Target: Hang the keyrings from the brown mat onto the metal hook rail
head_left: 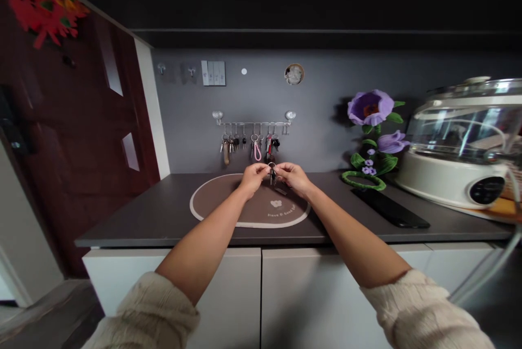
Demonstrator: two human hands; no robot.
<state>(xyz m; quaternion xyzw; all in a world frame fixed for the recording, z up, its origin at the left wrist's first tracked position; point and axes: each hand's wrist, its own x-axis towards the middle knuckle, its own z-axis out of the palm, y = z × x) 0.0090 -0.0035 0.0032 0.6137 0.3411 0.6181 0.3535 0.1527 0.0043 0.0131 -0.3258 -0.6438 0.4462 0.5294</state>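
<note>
My left hand (253, 177) and my right hand (292, 177) meet above a round brown mat (228, 205) on a dark countertop (163, 218). Both pinch a small key ring (272, 166) between their fingertips, with a dark key (273, 177) hanging from it. Just behind, a metal hook rail (253, 122) on the grey wall carries several key sets, one on a pink loop (256, 151). A small dark item (281, 191) lies on the mat under my right hand.
A purple knitted flower (371, 137) stands at the right on the counter. A black phone (390, 209) lies in front of it. A white cooker with a glass lid (460, 148) fills the far right. A dark wooden door (81, 120) is at the left, white cabinets (261, 294) below.
</note>
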